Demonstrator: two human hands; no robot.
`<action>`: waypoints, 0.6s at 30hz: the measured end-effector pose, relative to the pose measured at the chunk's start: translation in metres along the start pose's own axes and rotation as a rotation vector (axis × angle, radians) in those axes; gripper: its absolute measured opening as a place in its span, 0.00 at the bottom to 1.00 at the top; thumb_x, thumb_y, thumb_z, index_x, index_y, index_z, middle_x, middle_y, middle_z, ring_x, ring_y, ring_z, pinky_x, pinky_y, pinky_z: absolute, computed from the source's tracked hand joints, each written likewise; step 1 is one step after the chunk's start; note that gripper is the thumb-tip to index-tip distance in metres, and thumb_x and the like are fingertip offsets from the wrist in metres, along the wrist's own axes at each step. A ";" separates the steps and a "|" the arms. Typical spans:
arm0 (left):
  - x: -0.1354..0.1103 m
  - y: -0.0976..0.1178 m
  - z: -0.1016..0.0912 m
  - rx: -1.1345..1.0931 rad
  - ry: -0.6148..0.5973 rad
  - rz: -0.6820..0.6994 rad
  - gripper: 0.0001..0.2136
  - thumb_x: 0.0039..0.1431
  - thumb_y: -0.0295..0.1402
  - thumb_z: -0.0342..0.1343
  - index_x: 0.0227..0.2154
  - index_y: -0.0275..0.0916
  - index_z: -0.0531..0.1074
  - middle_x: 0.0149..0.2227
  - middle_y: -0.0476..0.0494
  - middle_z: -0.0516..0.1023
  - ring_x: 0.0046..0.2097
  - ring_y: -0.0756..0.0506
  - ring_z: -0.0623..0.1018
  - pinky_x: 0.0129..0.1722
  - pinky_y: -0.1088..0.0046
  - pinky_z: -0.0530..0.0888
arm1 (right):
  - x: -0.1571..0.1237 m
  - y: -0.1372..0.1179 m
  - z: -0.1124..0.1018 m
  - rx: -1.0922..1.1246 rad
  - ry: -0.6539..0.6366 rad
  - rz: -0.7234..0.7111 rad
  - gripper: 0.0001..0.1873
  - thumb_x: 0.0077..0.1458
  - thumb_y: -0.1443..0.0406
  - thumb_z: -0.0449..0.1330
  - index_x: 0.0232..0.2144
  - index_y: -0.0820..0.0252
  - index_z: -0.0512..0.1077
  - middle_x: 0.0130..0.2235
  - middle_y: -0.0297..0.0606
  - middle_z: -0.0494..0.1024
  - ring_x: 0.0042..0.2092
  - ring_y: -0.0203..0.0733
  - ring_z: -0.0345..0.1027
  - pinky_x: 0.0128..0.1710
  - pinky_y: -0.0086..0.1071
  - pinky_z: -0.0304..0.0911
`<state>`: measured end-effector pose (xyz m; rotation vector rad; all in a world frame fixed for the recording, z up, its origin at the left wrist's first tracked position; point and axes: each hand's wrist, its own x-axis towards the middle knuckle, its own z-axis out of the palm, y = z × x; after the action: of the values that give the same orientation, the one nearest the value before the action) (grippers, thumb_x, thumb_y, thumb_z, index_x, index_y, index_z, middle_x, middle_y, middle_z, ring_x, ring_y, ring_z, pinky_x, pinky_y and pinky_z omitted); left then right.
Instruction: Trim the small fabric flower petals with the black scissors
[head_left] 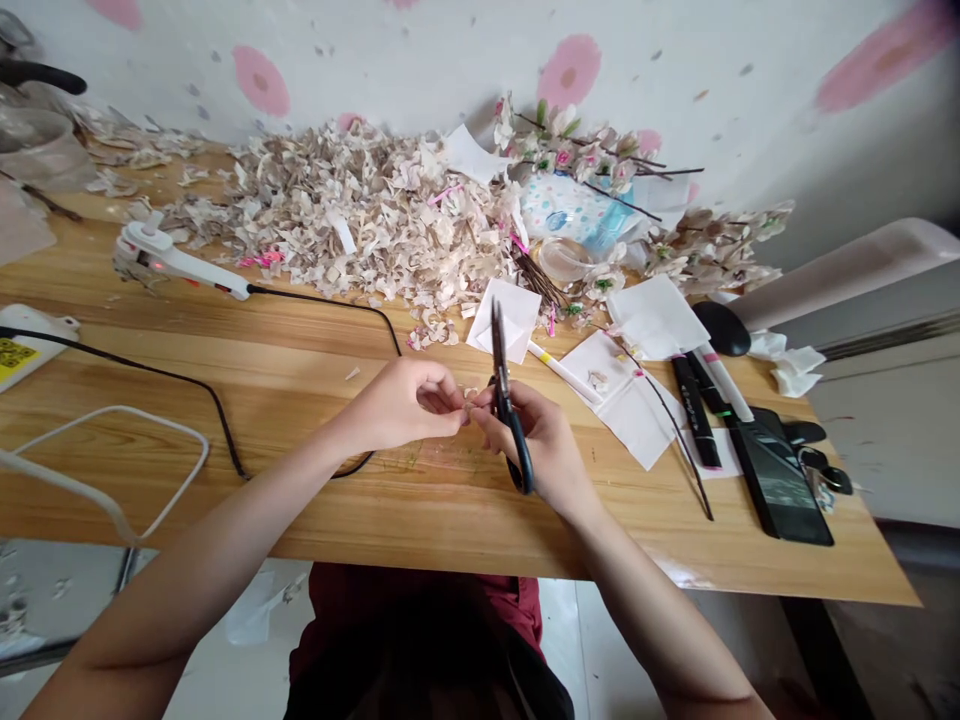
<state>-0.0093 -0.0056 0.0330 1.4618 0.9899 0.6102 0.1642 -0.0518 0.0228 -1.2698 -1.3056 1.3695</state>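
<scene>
This is a room in a home set up as a craft workspace. A white wall with pink flower decals (420, 50) backs a long honey-toned wood-grain table (300, 510), with a heap of cream artificial petals (360, 220) and a white hot-glue gun (169, 258) at its far left.

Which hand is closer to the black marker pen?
Right. The right hand, holding scissors, sits left of the black marker pen; the left hand lies farther left still.
</scene>
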 end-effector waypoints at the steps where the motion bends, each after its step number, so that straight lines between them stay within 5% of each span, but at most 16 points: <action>1: -0.001 0.000 0.002 -0.007 -0.005 -0.007 0.04 0.43 0.26 0.62 0.23 0.36 0.72 0.26 0.48 0.78 0.30 0.49 0.77 0.32 0.74 0.73 | 0.001 0.001 -0.001 0.002 -0.010 -0.005 0.16 0.49 0.55 0.67 0.31 0.61 0.70 0.27 0.31 0.70 0.26 0.32 0.61 0.25 0.26 0.60; 18: 0.001 -0.001 0.008 -0.305 0.066 -0.144 0.08 0.44 0.32 0.68 0.27 0.36 0.78 0.30 0.46 0.82 0.33 0.48 0.79 0.40 0.70 0.75 | 0.001 -0.001 0.000 0.079 0.077 0.008 0.17 0.50 0.53 0.65 0.29 0.59 0.67 0.24 0.28 0.67 0.23 0.31 0.60 0.24 0.26 0.60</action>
<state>-0.0021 -0.0091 0.0302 1.0990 0.9958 0.6757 0.1636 -0.0508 0.0240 -1.2628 -1.1836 1.3511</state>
